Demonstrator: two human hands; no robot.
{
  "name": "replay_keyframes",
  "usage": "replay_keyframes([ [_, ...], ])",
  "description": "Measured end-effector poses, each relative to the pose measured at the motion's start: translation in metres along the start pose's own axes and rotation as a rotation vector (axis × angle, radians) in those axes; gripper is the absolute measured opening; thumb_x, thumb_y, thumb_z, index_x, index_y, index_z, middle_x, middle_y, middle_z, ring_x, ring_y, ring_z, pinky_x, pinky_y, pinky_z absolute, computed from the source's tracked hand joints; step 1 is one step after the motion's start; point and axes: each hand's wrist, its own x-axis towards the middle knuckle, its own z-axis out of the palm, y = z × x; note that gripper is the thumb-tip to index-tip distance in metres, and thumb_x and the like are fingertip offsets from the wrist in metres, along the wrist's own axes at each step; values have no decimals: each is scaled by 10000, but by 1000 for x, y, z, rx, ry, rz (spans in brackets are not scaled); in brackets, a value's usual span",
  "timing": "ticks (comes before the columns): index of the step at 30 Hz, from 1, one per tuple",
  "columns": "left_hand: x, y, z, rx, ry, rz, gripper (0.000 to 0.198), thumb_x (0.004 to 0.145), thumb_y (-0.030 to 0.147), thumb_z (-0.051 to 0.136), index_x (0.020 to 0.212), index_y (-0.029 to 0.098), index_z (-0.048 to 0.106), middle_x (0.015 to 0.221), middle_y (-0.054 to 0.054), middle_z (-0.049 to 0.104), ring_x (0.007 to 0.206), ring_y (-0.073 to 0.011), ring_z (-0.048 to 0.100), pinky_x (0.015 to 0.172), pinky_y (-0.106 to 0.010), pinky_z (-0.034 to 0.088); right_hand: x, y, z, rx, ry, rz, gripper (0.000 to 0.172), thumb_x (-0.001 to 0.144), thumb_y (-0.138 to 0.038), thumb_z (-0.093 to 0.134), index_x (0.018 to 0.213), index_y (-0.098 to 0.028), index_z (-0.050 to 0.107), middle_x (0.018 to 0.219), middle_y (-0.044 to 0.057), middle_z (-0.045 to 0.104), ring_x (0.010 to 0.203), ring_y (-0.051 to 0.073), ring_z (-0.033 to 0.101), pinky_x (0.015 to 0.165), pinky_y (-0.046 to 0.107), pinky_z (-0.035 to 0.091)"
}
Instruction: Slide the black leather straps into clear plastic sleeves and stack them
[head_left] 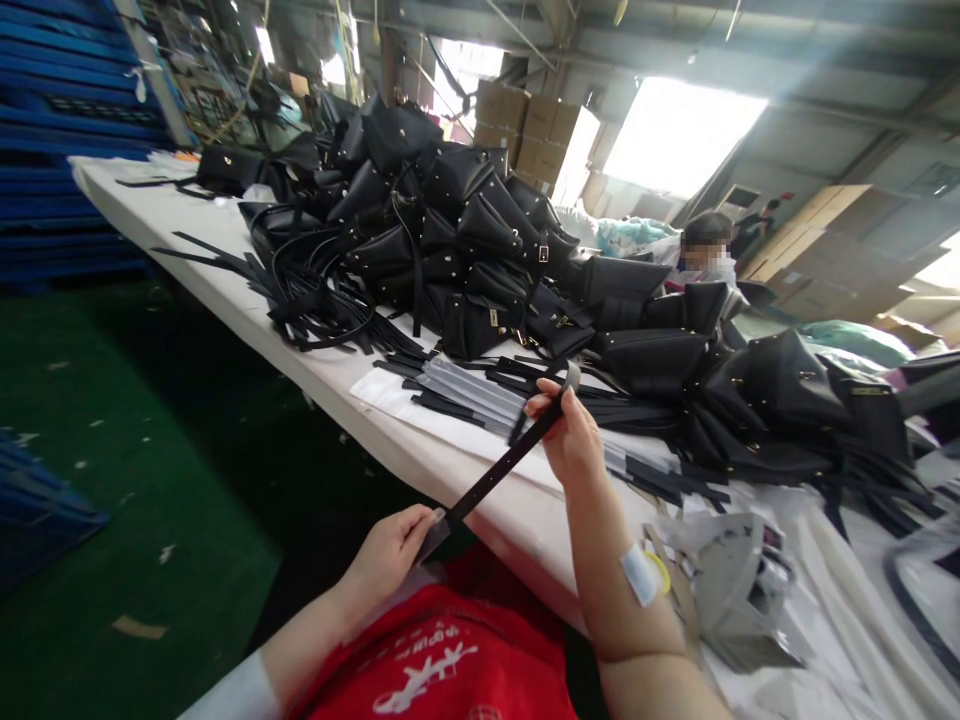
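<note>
A black strap [510,460] with a row of small holes stretches slantwise between my two hands, over the table's near edge. My left hand [397,545] pinches its lower end, close to my red apron. Higher up and to the right, my right hand [566,425] grips the other end, where the strap loops over the fingers. Just beyond that hand lie flat black straps [457,408] and clear plastic sleeves [480,390]. Behind them rises a big heap of black bags [450,220] with metal studs and buckles.
The long white-covered table [315,375] runs from far left to lower right. A bundle of straps [315,300] lies left of the heap. At right are a grey plastic-wrapped item [742,590] and cartons [832,250]. Blue pallets [67,150] stand left. Another person [705,245] is behind the bags.
</note>
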Motion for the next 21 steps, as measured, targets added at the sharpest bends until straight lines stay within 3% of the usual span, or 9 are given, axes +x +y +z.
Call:
replay_keyframes([
  [3,10,2,-5,-50,48,12,376,955,478,436,906,233,717,788,-2,754,751,-203,703,706,-261,515,0,6,0,-122,-4,17,401,889,-530,616,1053,-186,741,830,63,761,840,215,703,918,402,500],
  [6,26,15,-9,-72,169,75,351,940,473,469,915,227,718,854,-16,776,819,-219,719,759,-269,528,-19,35,10,-225,-37,66,462,866,-587,618,1083,-195,730,881,78,773,933,251,705,975,440,470],
  [11,40,47,-8,-120,224,172,324,937,444,473,972,218,702,939,-49,783,863,-232,731,782,-274,549,-51,70,28,-297,-167,173,379,808,-553,698,1009,-238,762,1012,71,771,987,267,691,958,444,483],
  [14,39,49,-2,-97,228,154,329,933,462,463,928,220,686,781,-41,761,734,-227,723,703,-277,553,-44,62,26,-222,-182,161,421,751,-440,786,1126,-258,726,1050,59,764,979,255,687,938,438,496],
  [17,35,33,7,-31,230,79,370,935,497,432,827,227,660,507,11,604,488,-198,616,544,-269,503,-20,37,14,-133,-120,121,534,715,-379,826,1207,-234,680,993,59,771,881,230,696,923,433,500],
  [21,30,3,16,-16,197,60,386,914,540,462,809,226,660,594,-9,644,554,-201,642,555,-260,506,9,4,0,-73,5,85,474,804,-509,725,1148,-184,699,899,69,774,810,214,699,885,408,512],
])
